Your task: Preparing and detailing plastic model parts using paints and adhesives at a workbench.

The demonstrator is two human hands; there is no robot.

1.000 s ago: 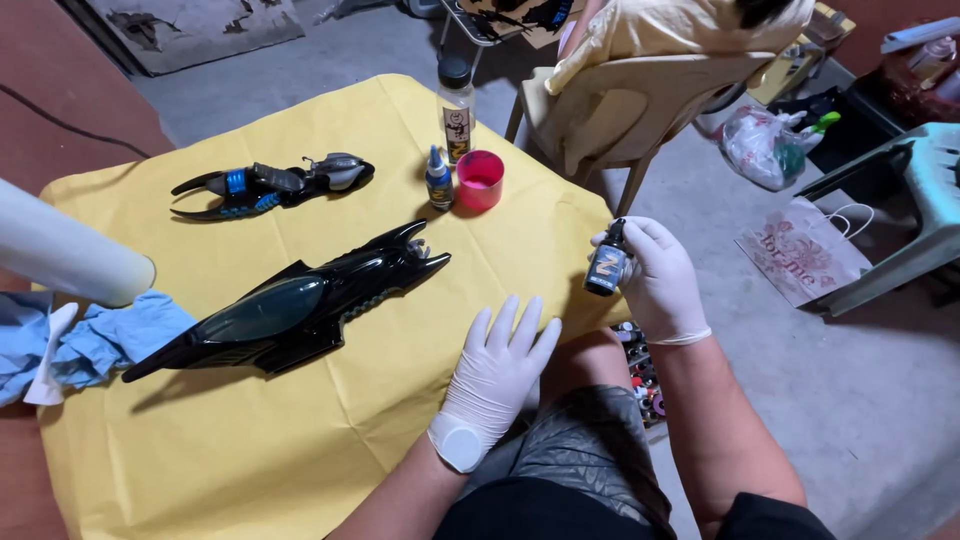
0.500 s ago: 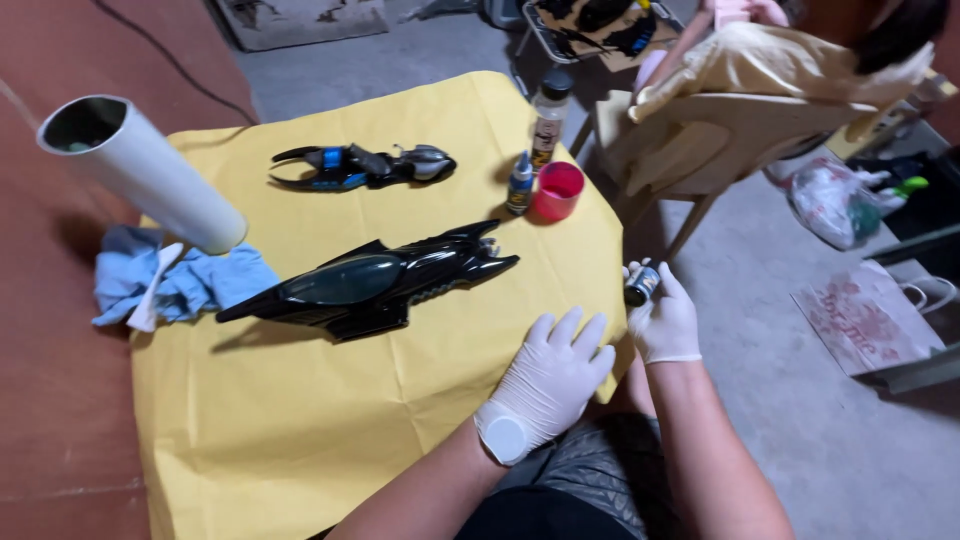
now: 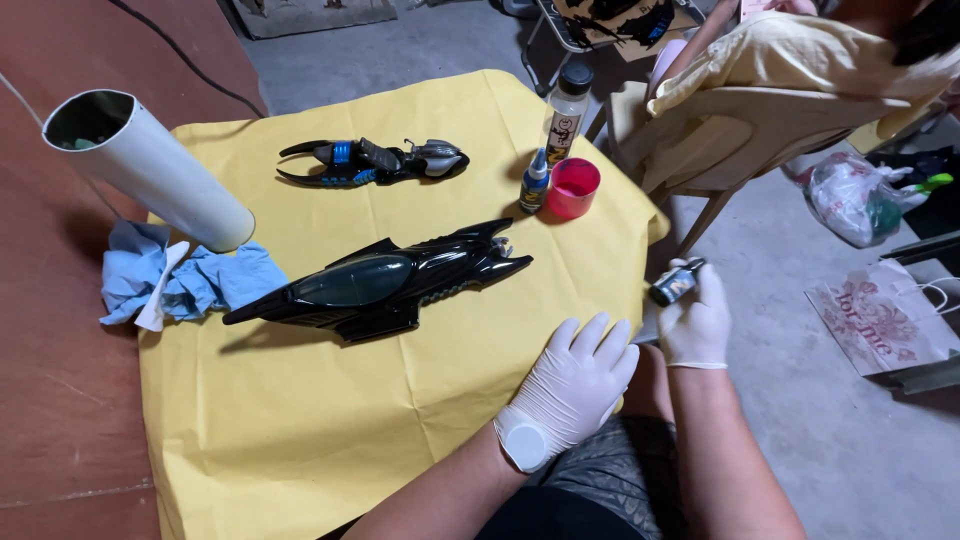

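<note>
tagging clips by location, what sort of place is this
Probably a garage or home workshop used for hobby work: bare concrete floor, a table under a yellow cloth holding a black toy jet, small bottles, and a plastic chair close by.

Toy jet (image 3: 385, 283) lies between rags (image 3: 185, 283) and left hand (image 3: 575, 385).

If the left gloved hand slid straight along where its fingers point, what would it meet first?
Probably nothing: the left gloved hand points up-right across bare yellow paper sheet toward the table's right edge, passing right of the glossy black toy jet.

Right hand (image 3: 695, 325) grasps a small dark bottle (image 3: 676, 284) beside the yellow sheet (image 3: 300, 420).
</note>
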